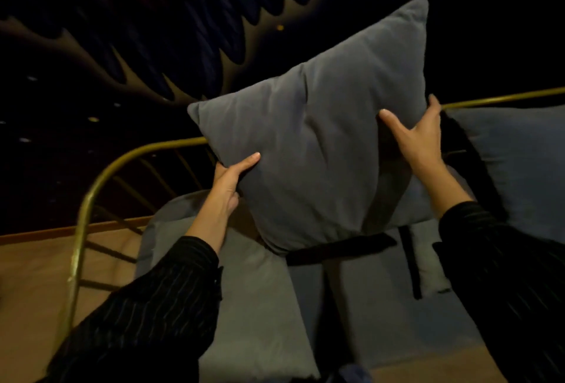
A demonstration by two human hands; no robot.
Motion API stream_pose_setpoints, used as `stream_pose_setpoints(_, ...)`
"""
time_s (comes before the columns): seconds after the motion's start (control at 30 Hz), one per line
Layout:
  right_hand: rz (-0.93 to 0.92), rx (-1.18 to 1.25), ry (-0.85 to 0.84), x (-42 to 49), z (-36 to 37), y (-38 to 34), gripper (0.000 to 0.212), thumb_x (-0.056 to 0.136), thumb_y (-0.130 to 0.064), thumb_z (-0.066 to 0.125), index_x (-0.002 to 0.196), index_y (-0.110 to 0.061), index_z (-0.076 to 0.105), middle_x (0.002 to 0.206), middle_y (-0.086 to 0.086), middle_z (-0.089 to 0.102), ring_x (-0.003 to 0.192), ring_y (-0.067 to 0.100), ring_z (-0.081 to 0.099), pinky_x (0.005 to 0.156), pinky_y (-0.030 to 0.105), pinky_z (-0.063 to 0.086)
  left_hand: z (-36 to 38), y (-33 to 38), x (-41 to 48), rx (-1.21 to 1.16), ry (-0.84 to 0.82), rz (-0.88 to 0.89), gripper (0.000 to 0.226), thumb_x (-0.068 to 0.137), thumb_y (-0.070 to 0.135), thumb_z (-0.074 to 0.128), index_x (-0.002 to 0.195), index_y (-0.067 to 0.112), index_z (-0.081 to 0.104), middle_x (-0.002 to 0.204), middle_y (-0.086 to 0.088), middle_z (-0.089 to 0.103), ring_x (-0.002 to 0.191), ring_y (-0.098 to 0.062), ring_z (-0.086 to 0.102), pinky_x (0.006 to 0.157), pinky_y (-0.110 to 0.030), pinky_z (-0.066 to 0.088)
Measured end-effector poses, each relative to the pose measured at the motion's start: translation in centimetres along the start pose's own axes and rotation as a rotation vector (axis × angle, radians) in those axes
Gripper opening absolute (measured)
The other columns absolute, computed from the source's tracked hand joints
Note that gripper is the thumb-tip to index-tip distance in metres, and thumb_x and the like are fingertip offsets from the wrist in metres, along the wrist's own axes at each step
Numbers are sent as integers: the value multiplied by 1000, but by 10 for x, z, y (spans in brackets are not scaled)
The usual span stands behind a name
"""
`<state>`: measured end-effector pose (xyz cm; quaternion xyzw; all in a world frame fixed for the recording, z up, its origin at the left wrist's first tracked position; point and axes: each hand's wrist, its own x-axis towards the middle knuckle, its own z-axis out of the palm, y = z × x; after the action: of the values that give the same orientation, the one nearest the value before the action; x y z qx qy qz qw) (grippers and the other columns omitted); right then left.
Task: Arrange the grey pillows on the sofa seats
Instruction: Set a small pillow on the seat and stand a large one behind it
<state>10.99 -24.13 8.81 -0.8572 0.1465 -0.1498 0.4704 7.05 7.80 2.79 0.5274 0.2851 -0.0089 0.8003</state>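
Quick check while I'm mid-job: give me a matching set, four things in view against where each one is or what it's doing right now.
Column 1:
1. left hand
2. right hand
3. second pillow
4. brass rail

Column 2:
A. bends down along the far left side
B. grips the right edge of the raised grey pillow
C. stands at the far right, no hand on it
D. grips the raised grey pillow's lower left edge

Pairs: 1-D, 2-B, 3-C, 4-A

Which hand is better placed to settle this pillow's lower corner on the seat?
Probably the left hand: it grips the grey pillow low on its left edge, nearer the seat cushion. The right hand holds higher up.
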Motion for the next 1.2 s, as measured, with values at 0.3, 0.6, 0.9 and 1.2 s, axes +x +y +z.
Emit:
stream_pose_setpoints(0.3, -292, 33, -137, 47, 62, -133, 104, 71, -55, 76, 150, -7, 27, 150, 13, 37, 138, 25, 39, 114, 35, 35, -56, 68, 28, -237, 32, 148, 83, 67, 19, 87, 141, 13, 50, 135, -4, 62, 121, -24, 58, 100, -41, 49)
stream_pose_setpoints(0.6, -128, 282, -274, 17, 131, -140, 112, 56, -68, 74, 144, -18, 27, 147, 6, 40, 132, 22, 45, 109, 44, 43, -111, 168, 74, -14, 59, 372, 85, 71, 5, 83, 144, 13, 40, 135, -5, 60, 117, -22, 60, 103, -46, 49)
stream_pose_setpoints(0.9, 125, 401, -450, -33, 235, -82, 88, 81, -24, 77, 148, -16, 21, 147, 4, 41, 125, 15, 45, 97, 30, 44, -207, 136, 95, 175, 122, 204, 96, 71, 11, 84, 150, 19, 30, 146, -4, 49, 130, -24, 50, 106, -41, 44)
stream_pose_setpoints(1.2, 251, 293, -433, -47, 279, -29, 85, 86, -11, 70, 150, -12, 13, 149, 7, 36, 126, 20, 45, 92, 29, 42, -229, 70, 116, 183, 76, -5, 105, 77, 27, 81, 155, 35, 11, 155, 2, 36, 140, -23, 38, 112, -41, 37)
